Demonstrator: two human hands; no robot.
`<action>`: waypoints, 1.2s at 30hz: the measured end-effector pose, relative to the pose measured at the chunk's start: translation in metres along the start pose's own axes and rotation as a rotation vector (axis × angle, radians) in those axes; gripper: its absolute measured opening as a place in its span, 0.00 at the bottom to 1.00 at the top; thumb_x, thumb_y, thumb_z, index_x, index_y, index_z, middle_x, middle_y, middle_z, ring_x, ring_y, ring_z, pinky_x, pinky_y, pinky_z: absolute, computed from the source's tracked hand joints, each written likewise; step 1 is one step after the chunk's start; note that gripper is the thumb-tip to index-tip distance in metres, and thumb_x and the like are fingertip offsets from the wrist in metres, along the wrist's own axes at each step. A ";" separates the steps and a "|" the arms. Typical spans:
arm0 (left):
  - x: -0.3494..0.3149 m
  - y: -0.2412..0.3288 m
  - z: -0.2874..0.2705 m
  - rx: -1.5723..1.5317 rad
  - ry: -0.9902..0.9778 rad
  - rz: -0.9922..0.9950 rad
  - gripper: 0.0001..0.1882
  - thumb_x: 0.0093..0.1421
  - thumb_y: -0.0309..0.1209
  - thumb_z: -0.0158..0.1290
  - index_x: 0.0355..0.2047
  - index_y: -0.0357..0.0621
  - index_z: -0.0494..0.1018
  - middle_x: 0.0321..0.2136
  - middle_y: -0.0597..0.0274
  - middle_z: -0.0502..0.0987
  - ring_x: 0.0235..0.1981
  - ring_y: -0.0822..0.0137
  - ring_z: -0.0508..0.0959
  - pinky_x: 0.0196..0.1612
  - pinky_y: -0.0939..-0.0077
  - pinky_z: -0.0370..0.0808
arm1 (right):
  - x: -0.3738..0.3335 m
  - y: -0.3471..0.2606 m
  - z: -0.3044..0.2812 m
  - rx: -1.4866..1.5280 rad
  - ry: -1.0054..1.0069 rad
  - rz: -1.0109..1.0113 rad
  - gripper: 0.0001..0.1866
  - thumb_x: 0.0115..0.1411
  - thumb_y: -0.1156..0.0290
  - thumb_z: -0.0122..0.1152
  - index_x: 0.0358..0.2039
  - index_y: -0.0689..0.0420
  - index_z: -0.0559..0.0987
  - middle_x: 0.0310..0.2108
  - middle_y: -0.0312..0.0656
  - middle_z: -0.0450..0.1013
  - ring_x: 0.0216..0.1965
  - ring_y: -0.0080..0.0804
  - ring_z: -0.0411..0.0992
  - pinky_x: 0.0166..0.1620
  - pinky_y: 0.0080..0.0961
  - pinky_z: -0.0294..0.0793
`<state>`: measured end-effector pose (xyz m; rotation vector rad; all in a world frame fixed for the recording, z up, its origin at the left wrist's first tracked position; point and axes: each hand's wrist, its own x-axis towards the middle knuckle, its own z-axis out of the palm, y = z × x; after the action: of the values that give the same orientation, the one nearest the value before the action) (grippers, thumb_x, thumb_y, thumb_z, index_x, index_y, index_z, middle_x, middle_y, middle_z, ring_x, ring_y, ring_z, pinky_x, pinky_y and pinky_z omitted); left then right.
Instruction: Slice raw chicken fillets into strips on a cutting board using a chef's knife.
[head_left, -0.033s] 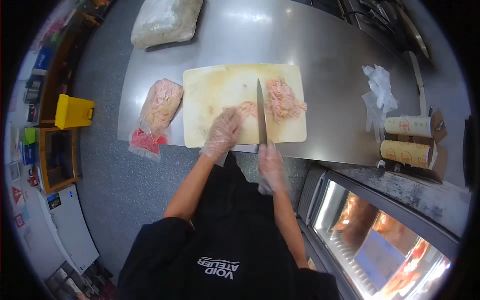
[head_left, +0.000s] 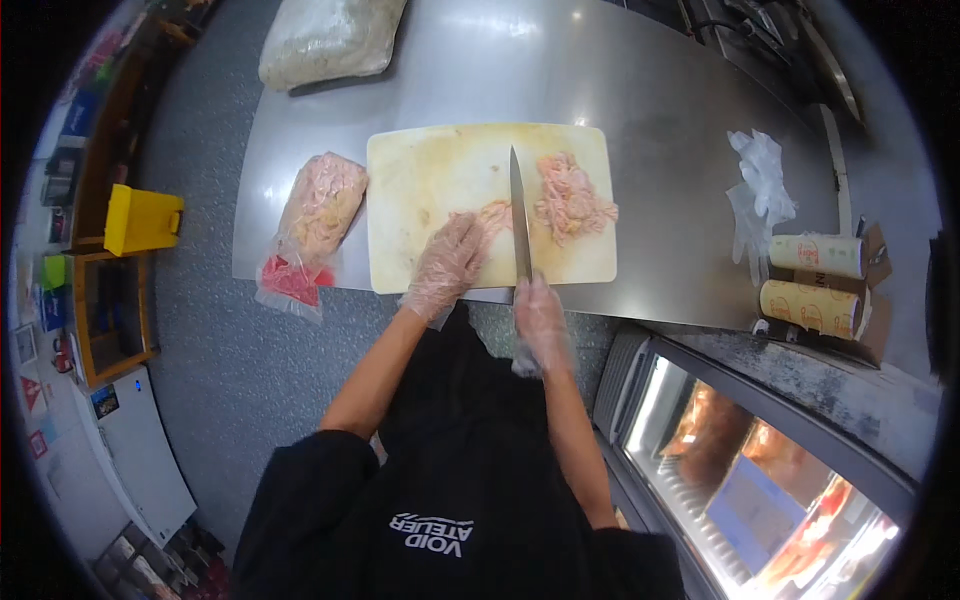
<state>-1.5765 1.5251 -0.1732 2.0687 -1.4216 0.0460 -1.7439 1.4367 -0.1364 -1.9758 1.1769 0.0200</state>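
On the white cutting board (head_left: pixel 415 175), my left hand (head_left: pixel 446 262), in a clear plastic glove, presses a piece of pale pink raw meat (head_left: pixel 494 217) with its fingers held together. My gloved right hand (head_left: pixel 543 325) grips the handle of a long knife (head_left: pixel 520 215) at the board's near edge. The blade points away from me, at the right end of the piece under my left hand. Right of the blade lies a pile of cut meat strips (head_left: pixel 572 200). A clear bag of raw meat (head_left: pixel 325 205) rests beside the board's left edge.
The board lies on a steel table (head_left: pixel 680 190). A large wrapped package (head_left: pixel 332 40) sits at the far left. Crumpled plastic gloves (head_left: pixel 763 180) and two patterned rolls (head_left: pixel 815 305) are at the right. A lit display case (head_left: pixel 750 480) stands at lower right, a yellow bin (head_left: pixel 142 220) at left.
The knife and my right hand have shifted slightly left and away from me. My left hand stays in nearly the same place on the meat.
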 end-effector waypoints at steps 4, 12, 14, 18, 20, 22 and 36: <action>0.003 -0.015 -0.016 -0.301 -0.034 -0.085 0.17 0.55 0.26 0.53 0.45 0.37 0.70 0.41 0.45 0.74 0.45 0.47 0.74 0.51 0.58 0.71 | 0.037 -0.018 0.006 -0.062 0.075 0.138 0.14 0.66 0.63 0.42 0.41 0.61 0.69 0.31 0.65 0.73 0.36 0.66 0.72 0.39 0.56 0.68; -0.024 -0.039 -0.014 -0.089 -0.197 0.010 0.07 0.53 0.28 0.53 0.33 0.44 0.70 0.29 0.58 0.70 0.32 0.56 0.73 0.37 0.61 0.71 | 0.043 -0.052 0.038 -0.157 0.019 0.196 0.15 0.67 0.63 0.41 0.46 0.61 0.65 0.29 0.65 0.73 0.34 0.66 0.72 0.37 0.56 0.68; -0.023 -0.040 -0.013 -0.064 -0.247 0.080 0.07 0.52 0.30 0.54 0.30 0.45 0.69 0.29 0.57 0.70 0.33 0.57 0.73 0.37 0.63 0.71 | 0.076 -0.057 0.040 -0.124 0.133 0.168 0.15 0.66 0.64 0.42 0.45 0.63 0.67 0.30 0.64 0.73 0.35 0.63 0.73 0.38 0.54 0.69; -0.013 -0.032 -0.023 -0.044 -0.319 0.144 0.08 0.51 0.31 0.55 0.31 0.45 0.70 0.30 0.57 0.69 0.35 0.57 0.72 0.38 0.64 0.70 | 0.178 -0.069 0.004 -0.225 0.261 -0.165 0.14 0.65 0.64 0.44 0.40 0.63 0.70 0.31 0.59 0.73 0.38 0.58 0.72 0.39 0.49 0.71; -0.017 -0.038 -0.025 -0.174 -0.290 0.061 0.08 0.51 0.30 0.53 0.31 0.44 0.70 0.30 0.58 0.69 0.35 0.58 0.71 0.39 0.65 0.70 | 0.190 -0.083 0.001 -0.103 0.137 -0.139 0.15 0.65 0.63 0.43 0.39 0.63 0.70 0.33 0.61 0.73 0.38 0.60 0.72 0.40 0.51 0.70; -0.023 -0.042 -0.027 -0.129 -0.299 0.045 0.08 0.50 0.29 0.53 0.31 0.44 0.70 0.30 0.58 0.68 0.35 0.58 0.71 0.39 0.65 0.70 | 0.142 -0.068 0.017 -0.262 0.094 -0.174 0.15 0.66 0.63 0.40 0.37 0.63 0.69 0.34 0.61 0.73 0.39 0.61 0.72 0.41 0.52 0.69; -0.031 -0.040 -0.025 -0.012 -0.283 0.092 0.05 0.47 0.27 0.51 0.27 0.44 0.70 0.27 0.58 0.68 0.32 0.60 0.72 0.36 0.66 0.73 | 0.085 -0.080 0.038 -0.104 -0.094 0.080 0.17 0.67 0.61 0.42 0.43 0.63 0.68 0.31 0.62 0.73 0.39 0.61 0.73 0.37 0.51 0.72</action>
<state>-1.5480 1.5726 -0.1828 2.0601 -1.6792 -0.2257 -1.6231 1.4174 -0.1447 -1.9934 1.2137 0.2171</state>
